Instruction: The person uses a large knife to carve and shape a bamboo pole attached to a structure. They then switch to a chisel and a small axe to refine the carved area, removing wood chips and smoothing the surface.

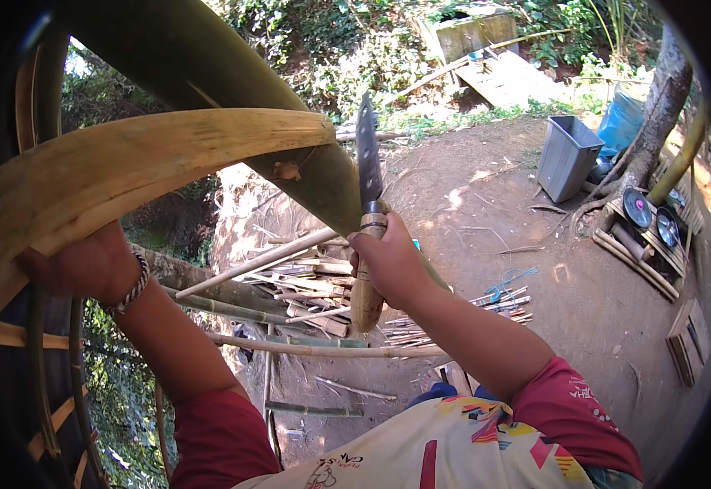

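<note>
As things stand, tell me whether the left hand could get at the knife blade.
Probably not. The left hand is gripping the pale split bamboo strip, and the green bamboo culm lies between it and the knife blade, held by the right hand.

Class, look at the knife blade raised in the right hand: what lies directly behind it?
Behind the knife blade stands the green bamboo stem, with bare dirt ground and bushes beyond. The right hand grips the wooden handle; its middle is covered.

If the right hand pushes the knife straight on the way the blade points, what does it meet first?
Probably the green bamboo culm: the right hand holds the knife blade-up beside the culm's cut end, seemingly touching it, though depth is unclear.
</note>
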{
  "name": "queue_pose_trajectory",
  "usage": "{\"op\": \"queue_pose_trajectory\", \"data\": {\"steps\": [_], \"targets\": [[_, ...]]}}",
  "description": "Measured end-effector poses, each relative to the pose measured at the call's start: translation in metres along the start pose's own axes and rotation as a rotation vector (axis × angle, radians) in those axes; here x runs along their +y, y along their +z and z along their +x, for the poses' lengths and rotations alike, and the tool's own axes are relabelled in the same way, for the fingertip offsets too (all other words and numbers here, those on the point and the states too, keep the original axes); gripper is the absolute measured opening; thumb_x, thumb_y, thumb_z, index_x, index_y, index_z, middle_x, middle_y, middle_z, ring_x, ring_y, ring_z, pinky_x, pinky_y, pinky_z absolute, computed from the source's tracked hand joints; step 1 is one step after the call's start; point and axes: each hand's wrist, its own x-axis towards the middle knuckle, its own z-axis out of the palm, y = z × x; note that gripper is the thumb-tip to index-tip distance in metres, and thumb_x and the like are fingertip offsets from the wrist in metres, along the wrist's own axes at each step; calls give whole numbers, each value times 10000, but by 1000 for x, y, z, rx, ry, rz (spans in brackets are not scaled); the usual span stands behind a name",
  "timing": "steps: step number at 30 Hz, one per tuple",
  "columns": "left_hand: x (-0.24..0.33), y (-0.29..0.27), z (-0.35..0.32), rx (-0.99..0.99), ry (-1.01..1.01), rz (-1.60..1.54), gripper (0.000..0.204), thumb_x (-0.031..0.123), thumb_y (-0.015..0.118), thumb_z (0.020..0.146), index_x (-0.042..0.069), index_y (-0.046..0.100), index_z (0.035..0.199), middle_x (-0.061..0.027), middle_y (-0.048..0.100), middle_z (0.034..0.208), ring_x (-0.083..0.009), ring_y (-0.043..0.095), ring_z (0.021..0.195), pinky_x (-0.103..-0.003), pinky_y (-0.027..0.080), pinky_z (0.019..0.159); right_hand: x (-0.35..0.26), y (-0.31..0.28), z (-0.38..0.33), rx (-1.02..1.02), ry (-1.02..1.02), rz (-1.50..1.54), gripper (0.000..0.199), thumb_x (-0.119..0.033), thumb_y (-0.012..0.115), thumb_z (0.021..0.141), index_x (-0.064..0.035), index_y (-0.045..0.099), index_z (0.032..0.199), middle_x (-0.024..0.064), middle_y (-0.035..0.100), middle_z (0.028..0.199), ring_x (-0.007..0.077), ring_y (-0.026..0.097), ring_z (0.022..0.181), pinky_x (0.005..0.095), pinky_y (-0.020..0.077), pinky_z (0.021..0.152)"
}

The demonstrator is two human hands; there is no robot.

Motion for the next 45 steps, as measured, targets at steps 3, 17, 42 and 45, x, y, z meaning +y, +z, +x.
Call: {"op": "queue_pose_trajectory", "data": {"steps": [3, 17, 42, 45], "targets": [[0, 14, -6, 53, 16, -38, 586, 499, 557, 912, 13, 504, 1236, -116, 605, 1162, -256, 602, 1083, -447, 446, 1016, 2, 0, 6, 14, 40, -49, 365, -100, 606, 874, 41, 409, 1146, 91, 576, 810, 155, 595, 678, 311, 517, 608], [-9, -38, 19, -301, -67, -188, 576, 533, 580, 902, 3, 523, 1121, -19, 526, 771, -143, 546, 758, -336, 488, 787, -23, -10, 18, -29, 121, 16, 358, -85, 630, 830, -15, 391, 1087, 92, 557, 783, 164, 581, 624, 326, 520, 556], [0, 27, -9, 138, 73, 72, 538, 413, 426, 967, 25, 477, 1335, -169, 518, 1346, -319, 504, 1265, -535, 358, 1115, -28, -9, 25, -61, 137, 99, 333, -65, 601, 856, 4, 388, 1102, 93, 545, 793, 157, 576, 629, 316, 529, 580], [-1, 19, -9, 118, 69, 69, 531, 403, 423, 963, 29, 480, 1336, -172, 505, 1366, -324, 495, 1274, -542, 350, 1119, -55, -7, 19, -38, -3, 122, 322, -60, 588, 860, -1, 386, 1103, 86, 544, 774, 159, 573, 620, 328, 528, 575]]}}
